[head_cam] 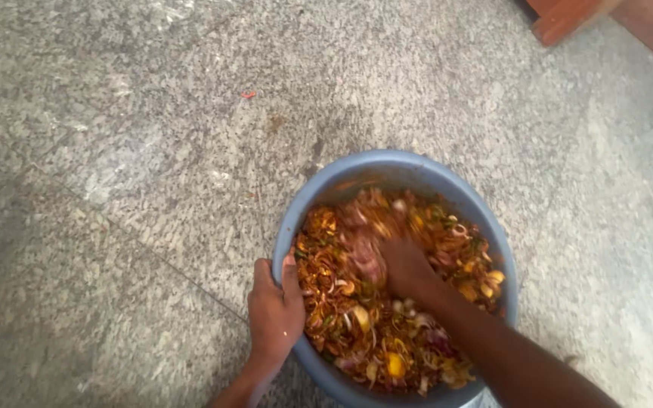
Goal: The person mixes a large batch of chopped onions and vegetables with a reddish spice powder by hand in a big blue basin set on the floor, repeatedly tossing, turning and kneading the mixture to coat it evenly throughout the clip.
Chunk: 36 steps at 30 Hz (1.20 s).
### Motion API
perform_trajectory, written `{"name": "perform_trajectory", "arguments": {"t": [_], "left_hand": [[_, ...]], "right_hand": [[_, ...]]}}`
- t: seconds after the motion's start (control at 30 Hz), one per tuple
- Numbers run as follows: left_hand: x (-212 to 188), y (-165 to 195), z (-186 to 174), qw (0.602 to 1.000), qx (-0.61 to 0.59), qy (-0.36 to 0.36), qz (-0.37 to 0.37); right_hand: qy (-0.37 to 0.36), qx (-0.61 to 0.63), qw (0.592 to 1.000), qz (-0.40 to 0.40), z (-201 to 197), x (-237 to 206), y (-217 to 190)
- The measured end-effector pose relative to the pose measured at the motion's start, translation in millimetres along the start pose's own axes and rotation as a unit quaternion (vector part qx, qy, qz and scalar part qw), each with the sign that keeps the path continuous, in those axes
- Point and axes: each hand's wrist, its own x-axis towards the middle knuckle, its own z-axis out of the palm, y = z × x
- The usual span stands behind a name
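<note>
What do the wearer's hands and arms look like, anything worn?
Both are bare: no gloves, sleeves, watch or rings visible. The left hand shows to just past the wrist, the right hand with its whole forearm up to the frame edge. The right fingers are motion-blurred, so small details there can't be told.

Surface: grey speckled stone floor [115,113].
On it: blue basin [319,193], small red scrap [248,95], reddish wooden piece [568,19] at far edge.

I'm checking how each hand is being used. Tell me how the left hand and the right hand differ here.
The left hand grips the rim of the blue tub, thumb inside, while the right hand is plunged into the chopped onion mix. The left hand looks sharp; the right hand is blurred at the fingers. The left hand's fingers show; the right's are partly buried. Both are bare.
</note>
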Motion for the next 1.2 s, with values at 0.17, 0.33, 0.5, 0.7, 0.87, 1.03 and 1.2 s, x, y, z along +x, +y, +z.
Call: {"name": "perform_trajectory", "arguments": {"t": [0.17,0.33,0.5,0.7,0.87,1.03,1.2], "left_hand": [[1,4,-4,1.0,-0.009,-0.012,0.002],[-5,10,-9,0.999,-0.041,-0.022,-0.016],[-2,10,-12,0.997,-0.048,-0.049,-0.041],[1,2,-8,0.994,-0.046,-0.074,-0.069],[1,-11,-3,0.994,-0.1,-0.032,0.034],[4,-17,-2,0.988,-0.088,-0.089,-0.085],[3,-12,-1,0.997,-0.065,-0.022,0.027]], "right_hand": [[0.133,0.274,0.95,-0.064,-19,21,31],[0.061,-0.14,0.988,-0.014,-13,-14,57],[0.079,0.101,0.992,0.001,-23,-19,82],[-0.041,0.421,0.883,0.203,-98,36,-2],[0.048,0.16,0.985,0.042,-29,3,-109],[0.105,0.091,0.99,-0.015,40,-91,-52],[0.011,-0.054,0.997,0.057,-4,-16,-5]]}}
